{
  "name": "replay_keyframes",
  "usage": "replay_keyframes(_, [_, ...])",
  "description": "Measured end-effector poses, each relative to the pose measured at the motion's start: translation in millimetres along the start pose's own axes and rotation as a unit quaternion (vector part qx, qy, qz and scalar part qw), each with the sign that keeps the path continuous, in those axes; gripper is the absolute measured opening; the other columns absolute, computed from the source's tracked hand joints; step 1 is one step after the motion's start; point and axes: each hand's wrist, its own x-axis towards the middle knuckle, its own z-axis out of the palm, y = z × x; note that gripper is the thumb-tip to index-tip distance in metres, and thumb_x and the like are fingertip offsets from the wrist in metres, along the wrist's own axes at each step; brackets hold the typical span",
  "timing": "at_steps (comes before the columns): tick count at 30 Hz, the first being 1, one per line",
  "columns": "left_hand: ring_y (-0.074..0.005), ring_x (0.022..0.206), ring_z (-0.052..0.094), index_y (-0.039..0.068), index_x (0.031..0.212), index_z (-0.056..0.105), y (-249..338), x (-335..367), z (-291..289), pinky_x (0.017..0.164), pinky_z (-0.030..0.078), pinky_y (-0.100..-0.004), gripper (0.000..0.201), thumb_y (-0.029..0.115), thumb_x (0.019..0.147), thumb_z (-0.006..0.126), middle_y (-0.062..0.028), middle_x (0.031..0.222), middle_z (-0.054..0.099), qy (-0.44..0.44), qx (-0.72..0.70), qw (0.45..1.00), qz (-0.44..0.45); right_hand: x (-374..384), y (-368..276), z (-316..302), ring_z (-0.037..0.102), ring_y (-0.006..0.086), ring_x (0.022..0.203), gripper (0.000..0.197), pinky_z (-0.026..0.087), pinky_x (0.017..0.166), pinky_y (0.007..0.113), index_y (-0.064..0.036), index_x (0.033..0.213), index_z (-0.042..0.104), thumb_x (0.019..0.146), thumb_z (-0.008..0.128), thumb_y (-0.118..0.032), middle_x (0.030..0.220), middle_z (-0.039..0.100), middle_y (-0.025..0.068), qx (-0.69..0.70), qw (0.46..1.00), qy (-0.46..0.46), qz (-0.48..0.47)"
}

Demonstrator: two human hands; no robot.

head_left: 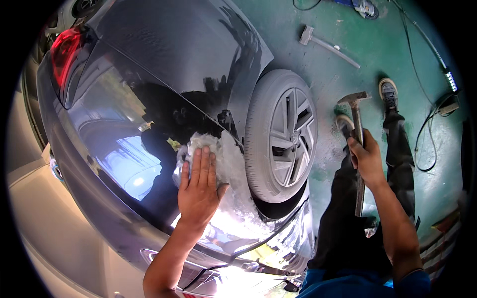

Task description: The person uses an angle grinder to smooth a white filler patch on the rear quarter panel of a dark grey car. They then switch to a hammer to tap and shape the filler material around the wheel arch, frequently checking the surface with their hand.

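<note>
My left hand [198, 188] lies flat, fingers stretched out, on a dull whitish patch [231, 171] of the dark grey car's body [154, 107]. This patch runs along the rim of the wheel arch, and the paint around it is glossy and reflective. My right hand [367, 156] is closed round the handle of a hammer [354, 99], whose metal head points up and away from me. The hammer is held over my legs, apart from the car. Between the two hands is the car's wheel [293, 139], with a grey, dusty-looking tyre and a spoked rim.
A sledgehammer [328, 47] lies on the green floor [343, 74] beyond the wheel. Farther off is a blue power tool [365, 8]. At the right are a lit lamp bar [451, 79] and a looping black cable [431, 149]. A red tail light [66, 55] is at the far left.
</note>
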Motion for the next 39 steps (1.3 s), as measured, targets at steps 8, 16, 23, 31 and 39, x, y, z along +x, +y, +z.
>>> replay_keyframes(8, [-0.0363, 0.150, 0.029, -0.006, 0.148, 0.042, -27, 49, -18, 0.119, 0.022, -0.0559, 0.078, 0.055, 0.098, 0.049, -0.0218, 0.159, 0.035, 0.027, 0.036, 0.998, -0.036, 10, -10, 27, 0.045, 0.0053, 0.053, 0.022, 0.036, 0.047, 0.022, -0.0026, 0.114, 0.057, 0.099, 0.061, -0.018, 0.071, 0.050, -0.0024, 0.055, 0.997, -0.033, 0.030])
replay_keyframes(16, [-0.0360, 0.150, 0.031, -0.003, 0.147, 0.044, 1, 6, -12, 0.119, 0.021, -0.0556, 0.081, 0.054, 0.092, 0.060, -0.0228, 0.158, 0.036, -0.060, -0.007, 0.998, 0.034, -7, -2, 86, 0.042, 0.0037, 0.059, 0.020, 0.035, 0.052, 0.022, -0.0063, 0.099, 0.056, 0.103, 0.060, -0.026, 0.069, 0.046, -0.0045, 0.139, 0.977, -0.160, 0.008])
replay_keyframes(23, [-0.0320, 0.150, 0.031, 0.000, 0.146, 0.046, -13, 2, -18, 0.119, 0.024, -0.0546, 0.079, 0.053, 0.090, 0.064, -0.0182, 0.160, 0.035, -0.038, 0.020, 0.999, 0.005, -13, -2, 103, 0.043, 0.0056, 0.065, 0.023, 0.037, 0.058, 0.025, -0.0044, 0.103, 0.058, 0.102, 0.063, -0.026, 0.071, 0.047, -0.0038, 0.099, 0.979, -0.180, -0.006])
replay_keyframes(31, [-0.0326, 0.150, 0.031, -0.004, 0.147, 0.043, -44, 5, -13, 0.121, 0.020, -0.0551, 0.077, 0.057, 0.101, 0.035, -0.0190, 0.159, 0.036, 0.038, 0.056, 0.998, -0.002, -7, -18, 120, 0.055, 0.0171, 0.072, 0.023, 0.046, 0.066, 0.037, -0.0003, 0.103, 0.057, 0.097, 0.066, -0.021, 0.076, 0.058, 0.0068, -0.001, 0.992, -0.119, -0.046])
replay_keyframes(39, [-0.0236, 0.154, 0.020, 0.003, 0.150, 0.043, -47, 28, -14, 0.125, 0.014, -0.0484, 0.076, 0.047, 0.090, 0.062, -0.0127, 0.163, 0.031, 0.038, -0.059, 0.995, -0.073, 33, -94, 143, 0.049, 0.0074, 0.060, 0.019, 0.039, 0.050, 0.028, -0.0048, 0.112, 0.059, 0.094, 0.062, -0.011, 0.078, 0.059, 0.0000, -0.008, 0.992, -0.124, -0.013])
